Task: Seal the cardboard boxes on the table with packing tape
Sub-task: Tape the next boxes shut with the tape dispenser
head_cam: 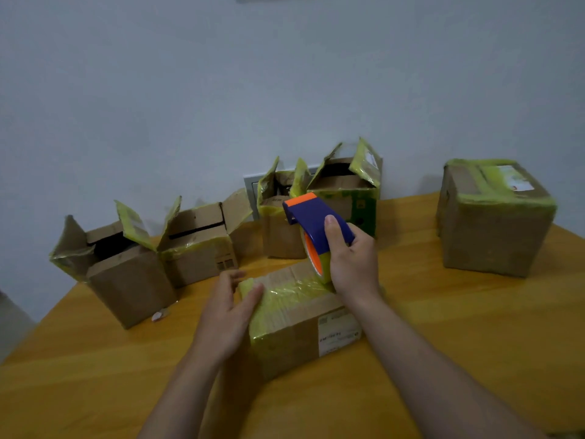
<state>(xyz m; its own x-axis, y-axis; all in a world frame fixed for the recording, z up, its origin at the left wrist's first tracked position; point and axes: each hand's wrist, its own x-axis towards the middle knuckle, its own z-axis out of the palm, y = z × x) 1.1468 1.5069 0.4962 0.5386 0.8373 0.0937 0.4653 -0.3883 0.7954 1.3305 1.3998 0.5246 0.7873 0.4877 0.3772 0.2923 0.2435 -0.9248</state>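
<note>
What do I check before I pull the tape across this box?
1. The right hand grips the tape dispenser: ok.
2. The left hand presses the tape onto the front box: ok.
3. Front box flaps lie shut under the tape: ok.
4. Tape reaches the far edge: cannot tell, the dispenser hides it.
5. The open boxes behind are sealed: not ok, flaps up.

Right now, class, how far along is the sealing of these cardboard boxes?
Done: the far-right box looks taped shut. In hand: the left hand presses tape onto the near box while the right hand grips the tape dispenser. Left: four open boxes behind, flaps up.
</note>
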